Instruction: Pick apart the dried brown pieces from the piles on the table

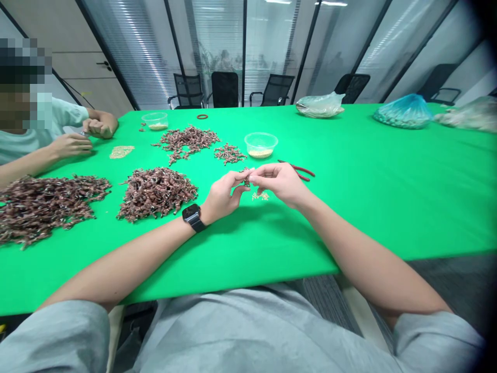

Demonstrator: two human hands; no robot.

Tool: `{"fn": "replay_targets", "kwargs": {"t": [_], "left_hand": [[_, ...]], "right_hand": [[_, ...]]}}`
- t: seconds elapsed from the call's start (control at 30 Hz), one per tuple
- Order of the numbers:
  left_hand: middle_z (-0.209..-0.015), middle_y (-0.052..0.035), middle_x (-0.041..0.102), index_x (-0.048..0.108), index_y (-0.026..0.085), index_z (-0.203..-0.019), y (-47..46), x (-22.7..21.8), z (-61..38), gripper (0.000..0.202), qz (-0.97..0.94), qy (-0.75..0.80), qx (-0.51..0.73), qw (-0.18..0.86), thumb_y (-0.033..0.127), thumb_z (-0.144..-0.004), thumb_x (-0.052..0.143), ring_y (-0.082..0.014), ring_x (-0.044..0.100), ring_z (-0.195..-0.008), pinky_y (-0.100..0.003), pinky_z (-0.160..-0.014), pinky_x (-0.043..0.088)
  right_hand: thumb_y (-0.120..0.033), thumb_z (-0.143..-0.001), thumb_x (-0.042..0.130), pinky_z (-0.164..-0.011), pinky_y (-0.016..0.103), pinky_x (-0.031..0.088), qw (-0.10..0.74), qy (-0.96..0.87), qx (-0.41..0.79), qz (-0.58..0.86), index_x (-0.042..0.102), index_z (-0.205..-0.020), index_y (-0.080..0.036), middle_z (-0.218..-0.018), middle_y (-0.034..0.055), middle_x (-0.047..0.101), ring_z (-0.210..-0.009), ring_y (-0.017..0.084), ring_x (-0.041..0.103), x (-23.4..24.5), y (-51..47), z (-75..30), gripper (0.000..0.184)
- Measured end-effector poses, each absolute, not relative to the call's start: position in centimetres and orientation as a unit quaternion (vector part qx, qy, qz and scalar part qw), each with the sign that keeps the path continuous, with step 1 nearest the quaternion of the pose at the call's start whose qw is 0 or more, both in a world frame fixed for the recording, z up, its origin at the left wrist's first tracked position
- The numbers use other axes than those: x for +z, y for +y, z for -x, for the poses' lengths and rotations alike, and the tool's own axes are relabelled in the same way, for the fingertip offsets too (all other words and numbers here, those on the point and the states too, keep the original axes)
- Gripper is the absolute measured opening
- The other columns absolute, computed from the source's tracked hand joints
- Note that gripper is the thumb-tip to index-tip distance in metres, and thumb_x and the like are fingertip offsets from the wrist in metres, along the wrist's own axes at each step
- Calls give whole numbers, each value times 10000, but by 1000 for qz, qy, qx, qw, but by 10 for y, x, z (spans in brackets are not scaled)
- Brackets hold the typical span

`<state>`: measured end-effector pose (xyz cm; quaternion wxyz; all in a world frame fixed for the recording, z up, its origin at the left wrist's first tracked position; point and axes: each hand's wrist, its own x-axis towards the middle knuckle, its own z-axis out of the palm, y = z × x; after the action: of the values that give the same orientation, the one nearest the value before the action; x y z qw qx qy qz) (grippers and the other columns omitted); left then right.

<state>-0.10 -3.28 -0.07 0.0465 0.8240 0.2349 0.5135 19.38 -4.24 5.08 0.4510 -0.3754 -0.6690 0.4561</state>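
My left hand [224,194], with a black watch [193,217] on the wrist, and my right hand [280,181] meet above the green table [368,197]. Together their fingertips pinch a small brown pod [246,180]. A few pale seeds [260,196] lie on the cloth just below my hands. A large heap of brown pods [155,190] sits to the left of my left hand. A clear plastic bowl [261,144] with pale seeds stands beyond my hands. Red-handled pliers [301,170] lie just past my right hand.
More pod heaps lie at the far left [42,204] and middle back [188,140]. Another person's hands [83,137] work at the left, near a second bowl [155,120] and a seed pile [121,151]. Plastic bags [404,111] rest at the far right. Office chairs [225,89] line the far edge.
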Motion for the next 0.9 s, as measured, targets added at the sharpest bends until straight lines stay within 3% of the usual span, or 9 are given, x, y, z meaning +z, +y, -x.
{"fn": "replay_targets", "kwargs": {"t": [0.17,0.43,0.77,0.9], "left_hand": [[-1264,-134,703,550,179,-1214,-38,3,-3,275,-807,251,528,86,184,-948,617,-214,693,-1159,-348,-946,597],[-1225,-137,722,569,185,-1164,-41,10,-7,258,-768,273,557,155,240,-931,665,-232,707,-1132,-381,-981,575],[-1190,-139,726,553,183,-1159,-36,4,-8,319,-748,285,562,207,379,-934,663,-226,725,-1082,-364,-947,588],[-1187,-141,726,552,181,-1162,-37,4,-9,335,-745,281,563,220,400,-934,659,-222,728,-1071,-356,-945,586]], "right_hand": [[-473,-631,886,-603,287,542,443,-613,531,382,776,-821,-152,-812,62,741,-640,128,627,49,-39,-199,389],[-466,-660,877,-616,281,566,454,-625,521,364,797,-925,-163,-878,75,766,-670,132,646,49,-36,-200,409],[-398,-859,717,-734,346,597,493,-776,177,352,790,-986,-224,-997,71,764,-846,203,688,45,-38,-199,227],[-355,-903,670,-742,341,578,487,-799,117,334,781,-996,-240,-990,61,762,-841,198,678,43,-39,-200,185]]}}
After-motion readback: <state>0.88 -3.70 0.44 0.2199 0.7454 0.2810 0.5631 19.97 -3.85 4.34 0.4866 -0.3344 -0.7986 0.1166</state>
